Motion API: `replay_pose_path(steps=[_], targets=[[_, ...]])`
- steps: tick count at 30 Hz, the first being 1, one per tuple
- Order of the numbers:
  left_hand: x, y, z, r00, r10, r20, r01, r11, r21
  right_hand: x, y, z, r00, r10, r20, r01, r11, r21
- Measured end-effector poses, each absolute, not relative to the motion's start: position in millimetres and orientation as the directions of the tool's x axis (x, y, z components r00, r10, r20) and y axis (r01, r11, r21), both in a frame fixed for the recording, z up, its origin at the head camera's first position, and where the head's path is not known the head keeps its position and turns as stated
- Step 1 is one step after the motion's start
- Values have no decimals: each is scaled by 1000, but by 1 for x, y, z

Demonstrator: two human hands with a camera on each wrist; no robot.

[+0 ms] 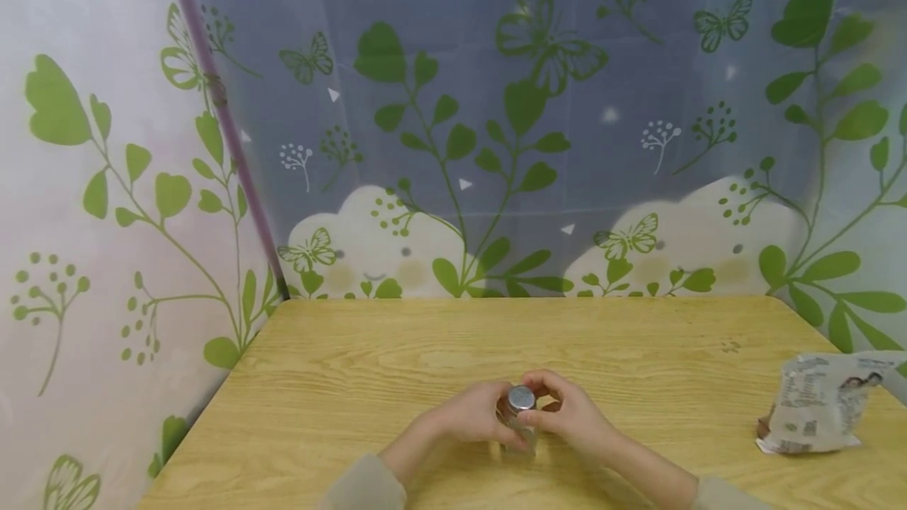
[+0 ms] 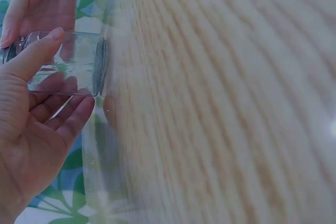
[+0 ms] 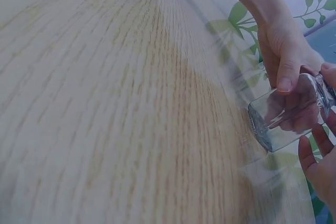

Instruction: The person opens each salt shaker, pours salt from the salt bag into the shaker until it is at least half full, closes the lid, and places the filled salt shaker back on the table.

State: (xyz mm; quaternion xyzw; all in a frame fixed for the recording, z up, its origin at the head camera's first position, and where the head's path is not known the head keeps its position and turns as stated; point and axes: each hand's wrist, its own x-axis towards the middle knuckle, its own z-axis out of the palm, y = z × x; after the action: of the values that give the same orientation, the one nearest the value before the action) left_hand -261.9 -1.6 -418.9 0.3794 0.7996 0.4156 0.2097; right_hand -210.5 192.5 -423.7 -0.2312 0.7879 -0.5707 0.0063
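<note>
The left hand [image 1: 468, 413] grips the clear glass jar [image 2: 81, 59] upright around its body, presumably to steady it while the right hand [image 1: 575, 417] pinches the silver lid [image 1: 522, 397].

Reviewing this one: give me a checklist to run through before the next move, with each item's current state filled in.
1. Left hand steadying the jar: ok, thumb and fingers on opposite sides of the glass.
2. Right hand at the lid: ok, thumb and fingers around its edge.
3. Jar upright: ok, lid end up.
4. Lid on the jar: ok, it sits on the top.
5. Lid tight or loose: cannot tell.
6. Bag out of the way: ok, off to the right on the table, apart from both hands.
</note>
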Motion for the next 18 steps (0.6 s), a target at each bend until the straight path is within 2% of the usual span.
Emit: replay_pose_path(steps=[18], targets=[[-262, 0, -417, -633, 774, -23, 438, 382, 814, -213, 196, -424, -872, -416, 258, -368, 210, -906]])
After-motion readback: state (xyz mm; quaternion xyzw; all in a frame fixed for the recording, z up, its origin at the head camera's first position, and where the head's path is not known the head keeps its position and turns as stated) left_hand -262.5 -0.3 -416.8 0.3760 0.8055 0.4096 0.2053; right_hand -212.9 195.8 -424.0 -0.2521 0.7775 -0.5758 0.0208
